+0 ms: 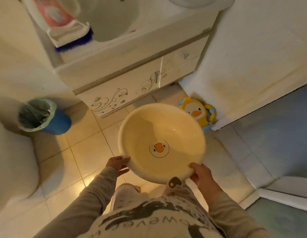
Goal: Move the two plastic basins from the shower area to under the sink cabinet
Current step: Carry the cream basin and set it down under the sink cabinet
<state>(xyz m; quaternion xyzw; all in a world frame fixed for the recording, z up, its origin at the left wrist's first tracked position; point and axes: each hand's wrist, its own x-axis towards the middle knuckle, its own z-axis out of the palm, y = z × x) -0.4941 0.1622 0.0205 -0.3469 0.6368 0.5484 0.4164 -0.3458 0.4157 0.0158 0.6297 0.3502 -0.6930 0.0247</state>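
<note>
The left hand point(117, 164) and the right hand point(201, 176) each clasp the near rim of a cream basin point(162, 143), fingers curled under it, thumbs on top. It hangs above the floor point(84, 146), short of the sink cabinet point(125, 86) beyond the hands. Judging by this, one basin is mid-carry; no second basin is visible.

The person wears long beige sleeves point(91, 200). The pale shirt front point(149, 219) bears dark printed lettering and blotches. Light trousers point(127, 194) show below.
</note>
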